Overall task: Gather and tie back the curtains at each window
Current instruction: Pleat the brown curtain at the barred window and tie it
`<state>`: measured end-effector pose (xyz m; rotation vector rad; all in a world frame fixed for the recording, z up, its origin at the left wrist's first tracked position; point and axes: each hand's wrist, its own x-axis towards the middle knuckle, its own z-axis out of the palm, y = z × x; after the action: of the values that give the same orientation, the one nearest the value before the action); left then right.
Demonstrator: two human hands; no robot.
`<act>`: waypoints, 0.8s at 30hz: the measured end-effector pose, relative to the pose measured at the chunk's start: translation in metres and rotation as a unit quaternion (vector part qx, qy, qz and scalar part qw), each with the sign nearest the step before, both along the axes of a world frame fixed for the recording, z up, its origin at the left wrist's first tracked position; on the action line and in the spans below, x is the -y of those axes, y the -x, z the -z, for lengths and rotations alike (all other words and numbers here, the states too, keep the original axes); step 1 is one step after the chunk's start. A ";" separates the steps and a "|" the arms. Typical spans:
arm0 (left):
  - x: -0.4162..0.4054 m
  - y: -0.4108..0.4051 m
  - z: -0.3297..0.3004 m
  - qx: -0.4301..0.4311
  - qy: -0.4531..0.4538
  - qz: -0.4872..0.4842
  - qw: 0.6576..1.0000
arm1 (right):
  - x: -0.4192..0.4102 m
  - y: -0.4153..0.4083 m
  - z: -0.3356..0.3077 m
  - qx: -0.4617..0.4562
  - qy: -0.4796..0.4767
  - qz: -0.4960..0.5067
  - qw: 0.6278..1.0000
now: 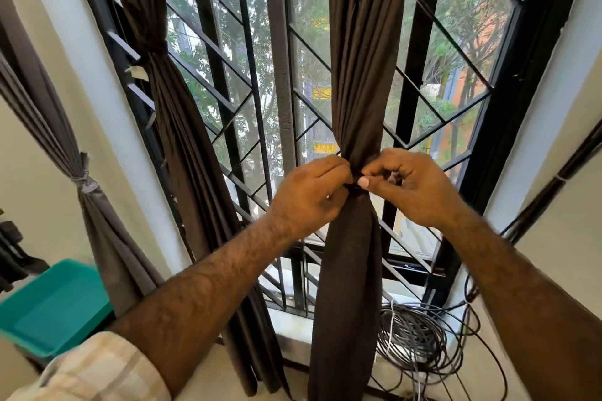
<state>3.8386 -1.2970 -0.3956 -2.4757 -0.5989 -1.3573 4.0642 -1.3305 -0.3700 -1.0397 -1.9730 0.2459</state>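
- A dark brown curtain (356,81) hangs down the middle of the frame, bunched into a narrow column in front of the barred window (456,81).
- At its waist, just right of centre, a thin dark tie (349,186) wraps the gathered cloth; only a short piece of it shows between the two hands.
- The left hand (309,195) sits against the left side of the bunch, fingers curled, pinching the tie at the cloth.
- The right hand (412,185) sits against the right side, fingers curled in, thumb pressed toward the same tie; it pinches the tie's other end.
- Both hands touch the curtain at the same height, nearly meeting across it.
- Below the hands the cloth widens a little and drops to the bottom edge of the frame.
- A second brown curtain (182,127), left of centre, is already knotted at its upper part and hangs against the bars.
- A third curtain (65,140) at the far left is bound by a pale band (85,180).
- A teal tray (55,309) lies at the lower left.
- A coil of dark cable (420,338) rests on the sill at the lower right, just beside the curtain's hem.
- A pale checked sleeve (94,368) shows at the bottom left corner.
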 end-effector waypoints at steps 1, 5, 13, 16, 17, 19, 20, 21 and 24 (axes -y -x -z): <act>-0.001 0.001 -0.001 0.015 0.021 -0.002 1.000 | 0.002 0.003 0.000 -0.006 -0.031 0.015 0.999; 0.000 0.006 0.002 0.031 0.023 -0.014 0.999 | 0.014 0.017 0.003 0.062 -0.211 0.080 0.972; 0.005 0.010 0.002 0.040 0.048 -0.013 0.998 | 0.022 0.020 0.008 0.094 -0.300 0.102 0.944; 0.005 0.011 -0.001 0.044 0.094 -0.027 0.994 | 0.014 0.017 0.006 -0.017 -0.142 0.071 0.987; 0.004 0.011 -0.003 0.044 0.102 -0.027 0.993 | 0.010 0.014 0.003 -0.033 -0.089 0.067 0.993; 0.005 0.009 -0.007 0.041 0.105 -0.018 0.994 | 0.006 0.008 -0.004 -0.028 -0.009 0.054 0.998; 0.005 0.007 -0.008 0.039 0.099 -0.013 0.994 | 0.005 0.005 -0.009 0.002 0.005 0.044 0.999; 0.006 0.005 -0.008 0.038 0.091 -0.006 0.995 | 0.006 0.003 -0.013 0.046 0.007 0.036 0.998; 0.008 -0.001 -0.006 0.029 0.054 -0.006 0.998 | 0.012 0.002 -0.026 0.143 -0.043 0.037 0.988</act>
<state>3.8394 -1.3053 -0.3897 -2.5195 -0.7175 -1.4319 4.0624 -1.3422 -0.3439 -1.1406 -2.1722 -0.0322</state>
